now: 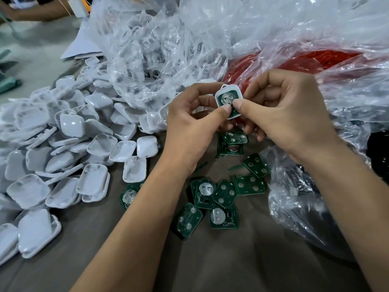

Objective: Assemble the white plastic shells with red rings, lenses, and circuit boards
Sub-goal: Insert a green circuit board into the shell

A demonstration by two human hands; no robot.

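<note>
Both thumbs press a green circuit board into a white shell, left hand and right hand pinching it mid-frame. Loose shells pile at left, spare boards lie below.

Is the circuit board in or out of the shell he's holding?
In: the green board lies inside the white shell.

- One wide camera sits on my head, facing forward and down.
- It looks from close above at my hands and the desk beneath.
</note>
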